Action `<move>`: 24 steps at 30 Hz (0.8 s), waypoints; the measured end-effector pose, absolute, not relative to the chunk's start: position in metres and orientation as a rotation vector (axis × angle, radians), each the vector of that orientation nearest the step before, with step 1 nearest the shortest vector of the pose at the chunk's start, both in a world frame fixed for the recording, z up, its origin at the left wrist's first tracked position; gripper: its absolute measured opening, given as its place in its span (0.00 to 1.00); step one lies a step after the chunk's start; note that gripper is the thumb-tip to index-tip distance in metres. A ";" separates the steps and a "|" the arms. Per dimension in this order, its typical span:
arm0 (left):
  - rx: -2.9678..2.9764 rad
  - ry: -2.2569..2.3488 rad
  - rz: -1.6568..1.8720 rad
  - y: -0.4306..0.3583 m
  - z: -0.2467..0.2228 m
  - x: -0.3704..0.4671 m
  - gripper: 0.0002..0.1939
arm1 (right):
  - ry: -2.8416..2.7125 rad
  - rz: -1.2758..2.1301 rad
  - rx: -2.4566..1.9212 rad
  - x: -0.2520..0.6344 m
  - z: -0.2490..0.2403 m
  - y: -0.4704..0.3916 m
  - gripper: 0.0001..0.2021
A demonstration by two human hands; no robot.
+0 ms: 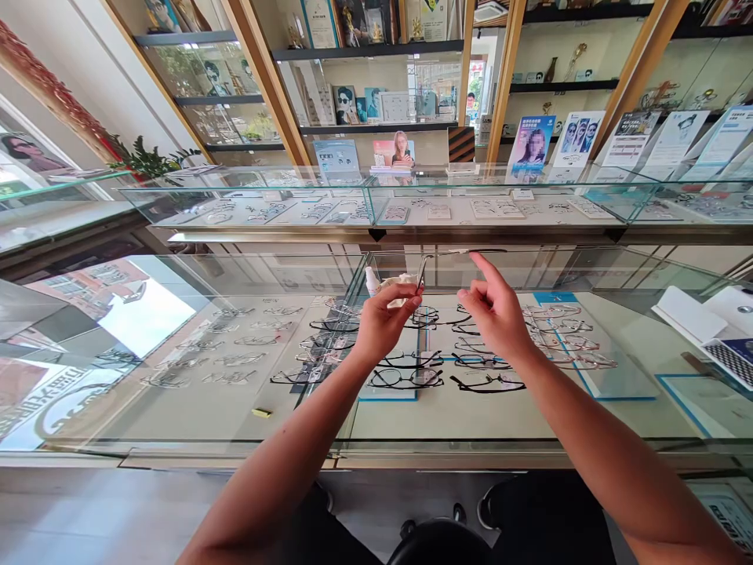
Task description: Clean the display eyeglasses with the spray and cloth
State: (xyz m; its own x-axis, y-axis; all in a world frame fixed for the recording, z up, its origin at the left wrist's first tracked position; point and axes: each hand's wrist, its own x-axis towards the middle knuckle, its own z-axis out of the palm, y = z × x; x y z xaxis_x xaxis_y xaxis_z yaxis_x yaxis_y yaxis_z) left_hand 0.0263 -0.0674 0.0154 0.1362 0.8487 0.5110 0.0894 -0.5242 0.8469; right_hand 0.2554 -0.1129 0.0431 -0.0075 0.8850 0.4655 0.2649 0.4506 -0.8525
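Note:
My left hand pinches a thin-framed pair of eyeglasses between thumb and fingertips, raised above the glass counter. One dark temple of the frame reaches out to the right. Close to that temple, the index finger of my right hand is stretched out while its other fingers curl in. Whether the fingertip touches the temple I cannot tell. Beneath both hands, several black-rimmed eyeglasses lie in rows under or on the glass. A small white bottle and a crumpled white cloth are behind my left hand.
The glass counter runs across in front of me. More frames lie at left and pinkish ones at right. An open white case is at the far right. Behind stands a second glass showcase with leaflets on top.

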 end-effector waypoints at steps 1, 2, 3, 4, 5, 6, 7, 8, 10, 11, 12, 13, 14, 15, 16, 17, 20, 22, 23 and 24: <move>1.754 0.906 1.439 -0.068 0.016 0.027 0.18 | -1.529 0.664 -1.044 0.257 0.044 -0.113 0.41; 1.757 0.902 1.437 -0.068 0.016 0.027 0.17 | -1.522 0.661 -1.044 0.257 0.045 -0.113 0.40; 1.757 0.897 1.441 -0.069 0.016 0.027 0.17 | -1.522 0.660 -1.047 0.257 0.045 -0.113 0.40; 1.752 0.893 1.450 -0.069 0.017 0.028 0.17 | -1.525 0.658 -1.051 0.257 0.045 -0.113 0.40; 1.742 0.891 1.458 -0.068 0.017 0.028 0.16 | -1.533 0.654 -1.056 0.256 0.044 -0.113 0.39; 1.729 0.890 1.461 -0.068 0.017 0.028 0.16 | -1.547 0.647 -1.061 0.255 0.042 -0.113 0.38; 1.714 0.886 1.460 -0.067 0.016 0.028 0.16 | -1.570 0.639 -1.065 0.253 0.040 -0.113 0.35; 1.701 0.877 1.454 -0.067 0.016 0.028 0.16 | -1.598 0.631 -1.071 0.252 0.037 -0.113 0.32; 1.674 0.845 1.439 -0.067 0.015 0.028 0.15 | -1.666 0.606 -1.081 0.247 0.031 -0.112 0.26; 1.663 0.825 1.429 -0.067 0.015 0.029 0.15 | -1.699 0.585 -1.081 0.245 0.028 -0.111 0.23; 1.654 0.808 1.418 -0.068 0.015 0.029 0.15 | -1.727 0.559 -1.075 0.242 0.024 -0.111 0.22; 1.649 0.793 1.404 -0.069 0.015 0.030 0.15 | -1.753 0.532 -1.060 0.240 0.021 -0.110 0.21; 1.645 0.780 1.387 -0.070 0.015 0.030 0.15 | -1.777 0.506 -1.037 0.238 0.018 -0.109 0.21; 1.641 0.765 1.368 -0.071 0.016 0.031 0.15 | -1.800 0.482 -1.011 0.236 0.016 -0.109 0.19; 1.636 0.750 1.348 -0.073 0.016 0.032 0.14 | -1.821 0.465 -0.987 0.235 0.014 -0.108 0.18; 1.630 0.736 1.331 -0.074 0.017 0.032 0.14 | -1.838 0.454 -0.967 0.234 0.013 -0.108 0.15; 1.595 0.720 1.291 -0.077 0.018 0.033 0.14 | -1.865 0.448 -0.941 0.232 0.013 -0.108 0.11; 1.562 0.725 1.267 -0.078 0.019 0.033 0.14 | -1.865 0.455 -0.937 0.232 0.013 -0.108 0.11; 1.545 0.722 1.253 -0.078 0.019 0.033 0.14 | -1.861 0.458 -0.936 0.232 0.013 -0.108 0.11; 1.531 0.715 1.238 -0.078 0.018 0.033 0.14 | -1.857 0.462 -0.936 0.231 0.013 -0.109 0.12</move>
